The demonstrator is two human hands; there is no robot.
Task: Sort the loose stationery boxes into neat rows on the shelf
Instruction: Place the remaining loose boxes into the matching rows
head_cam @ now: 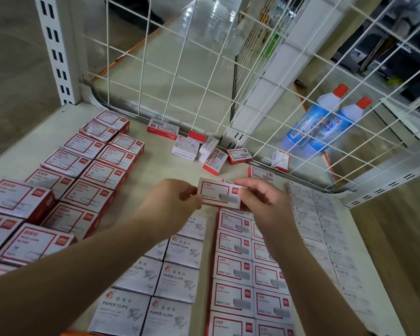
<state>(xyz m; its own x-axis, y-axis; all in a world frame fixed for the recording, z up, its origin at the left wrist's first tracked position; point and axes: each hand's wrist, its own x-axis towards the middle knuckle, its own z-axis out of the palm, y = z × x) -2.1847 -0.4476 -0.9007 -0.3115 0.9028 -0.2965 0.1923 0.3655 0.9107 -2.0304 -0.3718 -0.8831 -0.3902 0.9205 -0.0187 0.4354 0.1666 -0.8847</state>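
Item held: one staple box, white with a red frame and red logo patch, grey block near its lower edge. I see it pinched at both short ends, face up, raised above the far end of the red-framed staple rows. My left hand grips its left end with thumb on top and fingers curled beneath; those fingers are hidden under the box. My right hand grips the right end, fingertips over the logo corner, and covers part of the box and the row beneath. Both forearms reach in from the bottom edge, cut off by the frame.

Shelf, pale, holds:
- red-framed staple rows, two columns, below the held box; the lowest boxes are cut off.
- grey staple boxes, right side, print faint and hard to read.
- white paper clip boxes, centre, partly hidden by my left forearm.
- larger red paper clip boxes, left, in two columns.
- loose boxes, jumbled, some tilted or on edge, at the back against the wire mesh.

Beyond the mesh: two blue bottles with red caps, side by side.
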